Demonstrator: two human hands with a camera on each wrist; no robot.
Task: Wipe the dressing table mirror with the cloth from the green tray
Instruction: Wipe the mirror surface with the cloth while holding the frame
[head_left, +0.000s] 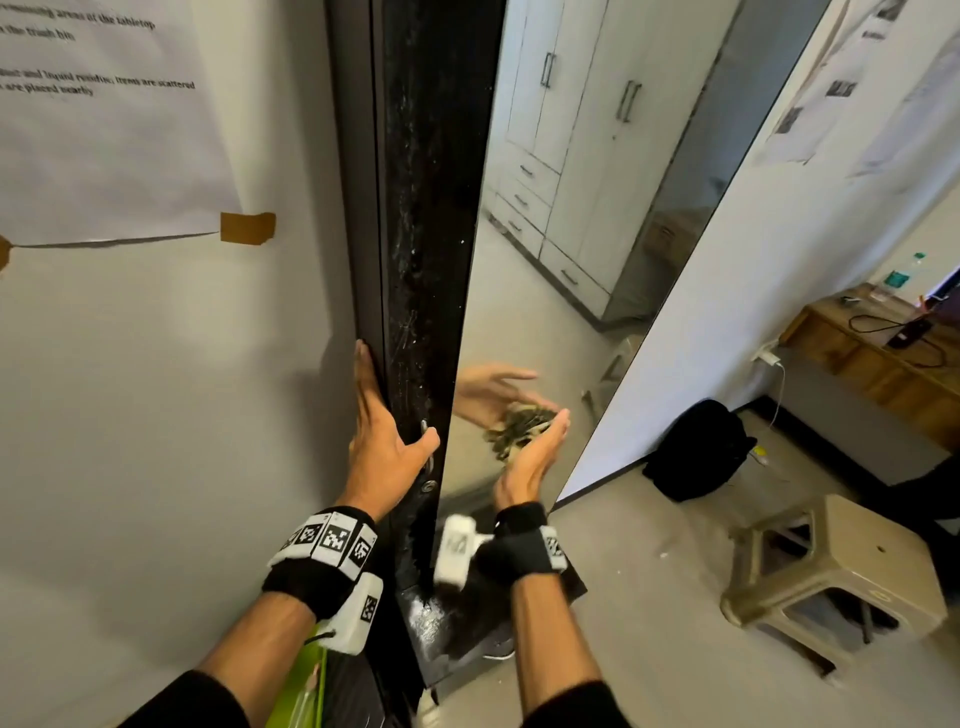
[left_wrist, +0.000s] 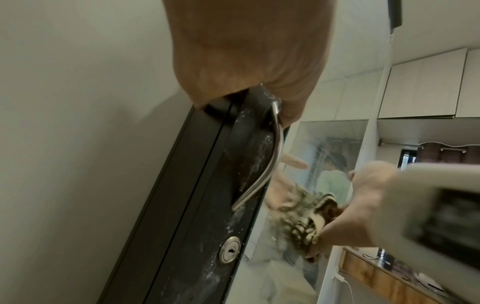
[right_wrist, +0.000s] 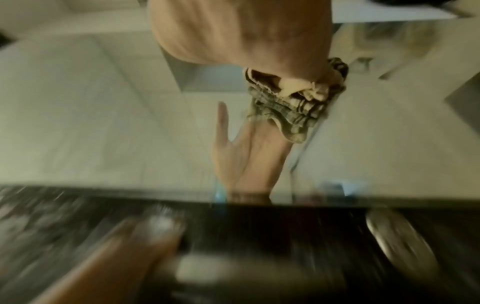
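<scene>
The tall mirror (head_left: 571, 208) stands in a dusty black frame (head_left: 431, 208) beside the wall. My left hand (head_left: 384, 441) holds the frame's edge, fingers along its side and thumb across the front by the metal handle (left_wrist: 259, 185). My right hand (head_left: 530, 462) holds a bunched checked cloth (head_left: 519, 423) against the lower glass. The left wrist view shows the cloth (left_wrist: 303, 216) and its reflection touching. In the blurred right wrist view the cloth (right_wrist: 288, 107) hangs under my hand (right_wrist: 246, 35), hiding the fingertips. A lime-green object (head_left: 301, 686) shows below my left wrist.
A keyhole (left_wrist: 230, 252) sits under the handle. A beige plastic stool (head_left: 841, 566) stands on the floor to the right, with a black backpack (head_left: 696, 452) against the wall and a wooden desk (head_left: 872, 353) beyond. A taped paper sheet (head_left: 104, 130) hangs on the left wall.
</scene>
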